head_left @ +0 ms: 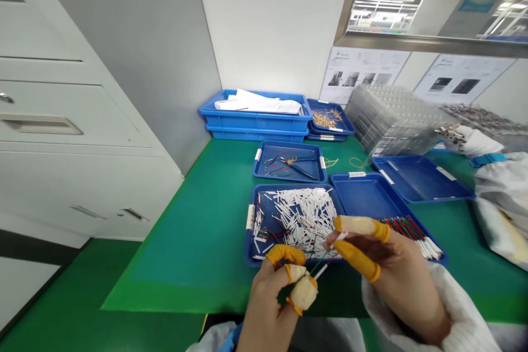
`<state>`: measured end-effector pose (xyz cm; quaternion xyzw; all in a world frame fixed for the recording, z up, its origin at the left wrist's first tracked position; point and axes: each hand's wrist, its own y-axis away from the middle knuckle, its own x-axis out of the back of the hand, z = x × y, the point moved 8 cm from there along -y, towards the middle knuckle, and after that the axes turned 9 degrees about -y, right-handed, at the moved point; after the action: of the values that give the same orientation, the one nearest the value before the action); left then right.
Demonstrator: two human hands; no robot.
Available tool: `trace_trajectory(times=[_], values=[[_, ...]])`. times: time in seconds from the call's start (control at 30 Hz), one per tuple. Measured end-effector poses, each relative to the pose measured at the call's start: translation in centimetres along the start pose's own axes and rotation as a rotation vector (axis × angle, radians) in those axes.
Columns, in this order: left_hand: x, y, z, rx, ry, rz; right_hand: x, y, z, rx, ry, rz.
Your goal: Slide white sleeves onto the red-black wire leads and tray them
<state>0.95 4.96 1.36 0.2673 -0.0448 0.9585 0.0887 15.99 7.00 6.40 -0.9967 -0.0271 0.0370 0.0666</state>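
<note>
Left hand (264, 313) and right hand (396, 280) each pinch one end of a thin wire (324, 261) tight between orange finger cots (355, 258), just above the blue tray (246, 247) of white tubes (301, 214).

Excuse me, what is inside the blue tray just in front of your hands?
A heap of short white tubes and red and green wires covers most of the floor of the tray, hiding anything beneath; the left hand hides its near rim partly.

orange finger cots (357, 259), blue plastic trays (256, 121), green bench mat (193, 253), white tubes (303, 214) on red and green wires (406, 229), gold terminals (324, 119), white paper (259, 102).
</note>
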Motion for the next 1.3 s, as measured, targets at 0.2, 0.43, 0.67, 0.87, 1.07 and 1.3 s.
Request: trace_trajectory(times=[0.2,0.43,0.67,0.87,1.07,1.3], values=[[0.2,0.0,0.2,-0.035,0.003,0.034,0.8,-0.1,-1.5,0.090,0.291,-0.008],[-0.4,0.2,0.8,-0.104,-0.022,0.014,0.6,-0.7,-2.2,0.120,0.204,0.000],[-0.9,0.0,1.0,-0.084,-0.045,-0.065,0.1,-0.4,-2.4,0.081,0.197,-0.017],[-1.0,0.1,0.9,-0.081,-0.047,-0.072,0.0,-0.4,-1.9,0.051,0.315,-0.072],[-0.8,0.1,1.3,-0.094,-0.067,-0.027,-0.5,-0.1,-1.8,0.061,0.356,-0.217],[-1.0,-0.4,1.7,-0.076,-0.097,0.020,-0.5,-0.3,-2.5,0.189,0.314,-0.210]])
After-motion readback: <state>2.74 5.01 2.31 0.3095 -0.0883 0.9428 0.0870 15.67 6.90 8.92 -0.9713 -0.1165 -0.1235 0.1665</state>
